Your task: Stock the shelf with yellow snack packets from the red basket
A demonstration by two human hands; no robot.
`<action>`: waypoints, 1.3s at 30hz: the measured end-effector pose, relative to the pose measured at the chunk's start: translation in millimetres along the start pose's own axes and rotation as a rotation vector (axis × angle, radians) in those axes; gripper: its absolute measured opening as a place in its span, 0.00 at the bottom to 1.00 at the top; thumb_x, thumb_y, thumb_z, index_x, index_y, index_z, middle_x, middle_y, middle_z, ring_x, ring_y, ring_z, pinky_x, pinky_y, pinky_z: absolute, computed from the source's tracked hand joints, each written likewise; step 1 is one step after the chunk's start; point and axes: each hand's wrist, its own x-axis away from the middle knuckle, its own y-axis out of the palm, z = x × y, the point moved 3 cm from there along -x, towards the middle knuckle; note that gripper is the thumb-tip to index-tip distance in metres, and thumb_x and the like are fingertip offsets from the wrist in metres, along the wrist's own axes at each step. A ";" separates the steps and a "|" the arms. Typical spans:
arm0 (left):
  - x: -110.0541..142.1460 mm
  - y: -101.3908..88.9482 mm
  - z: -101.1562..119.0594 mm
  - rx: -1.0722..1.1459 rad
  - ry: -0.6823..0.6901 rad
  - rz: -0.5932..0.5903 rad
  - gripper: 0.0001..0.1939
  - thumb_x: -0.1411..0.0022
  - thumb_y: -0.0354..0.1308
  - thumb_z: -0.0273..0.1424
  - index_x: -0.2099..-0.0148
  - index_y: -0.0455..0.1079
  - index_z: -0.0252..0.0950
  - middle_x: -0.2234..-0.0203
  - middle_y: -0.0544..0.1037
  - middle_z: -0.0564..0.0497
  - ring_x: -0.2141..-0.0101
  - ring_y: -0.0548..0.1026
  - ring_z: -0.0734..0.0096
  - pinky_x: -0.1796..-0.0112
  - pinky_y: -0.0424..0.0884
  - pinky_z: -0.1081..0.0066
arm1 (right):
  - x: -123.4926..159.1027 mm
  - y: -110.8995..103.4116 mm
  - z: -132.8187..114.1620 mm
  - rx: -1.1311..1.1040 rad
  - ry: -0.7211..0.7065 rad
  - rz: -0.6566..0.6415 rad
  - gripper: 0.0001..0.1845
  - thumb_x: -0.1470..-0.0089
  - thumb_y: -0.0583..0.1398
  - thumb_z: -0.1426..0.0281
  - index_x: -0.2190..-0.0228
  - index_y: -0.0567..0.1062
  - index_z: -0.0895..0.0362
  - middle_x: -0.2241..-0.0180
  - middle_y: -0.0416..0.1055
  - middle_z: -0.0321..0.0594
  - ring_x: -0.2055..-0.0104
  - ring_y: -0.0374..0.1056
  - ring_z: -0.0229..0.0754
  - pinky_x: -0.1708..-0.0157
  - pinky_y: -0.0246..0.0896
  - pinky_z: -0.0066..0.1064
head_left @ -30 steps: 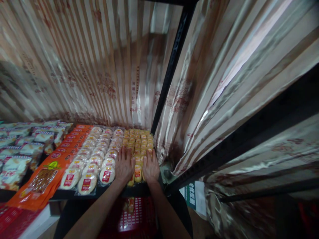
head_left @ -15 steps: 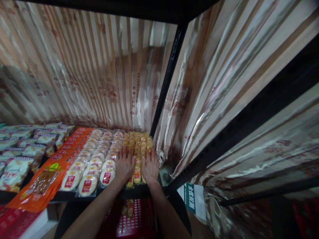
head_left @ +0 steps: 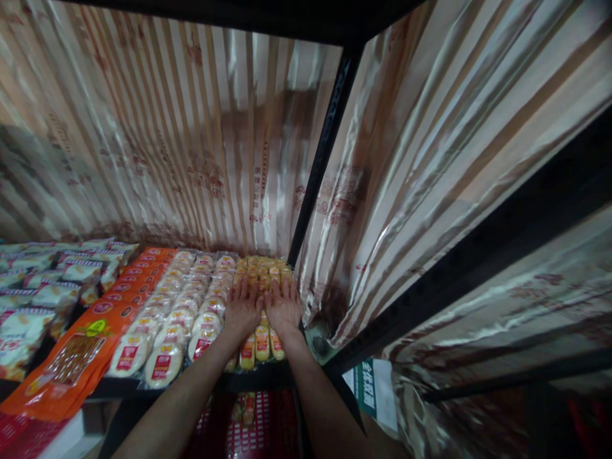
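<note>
Side by side, my left hand (head_left: 243,308) and my right hand (head_left: 283,307) lie flat on rows of small yellow wrapped snacks (head_left: 262,343) at the right end of a black shelf (head_left: 253,381). The fingers of both hands point toward the back wall, stretched out and slightly apart. The palms hide the middle of the rows; the front and far pieces show. Just left of my left hand are rows of round white crackers in clear wrappers with red labels (head_left: 165,365).
Orange snack bags (head_left: 79,354) overlap in a row farther left, beside white snack bags (head_left: 23,338). A black upright post (head_left: 325,146) stands at the shelf's corner. Below the shelf is a red basket (head_left: 261,424). A green-and-white box (head_left: 375,392) sits low on the right.
My right hand has shifted slightly left, closer to my left hand. More of the front yellow snacks shows now. The view has moved slightly.
</note>
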 end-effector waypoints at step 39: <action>-0.3 14.1 2.4 0.003 0.014 -0.094 0.24 0.36 0.42 0.37 0.41 0.62 0.37 0.39 0.60 0.41 0.39 0.57 0.55 0.44 0.53 0.50 | 0.5 9.5 -1.2 0.024 0.006 -0.109 0.27 0.39 0.47 0.63 0.40 0.59 0.55 0.36 0.48 0.48 0.33 0.39 0.50 0.40 0.38 0.43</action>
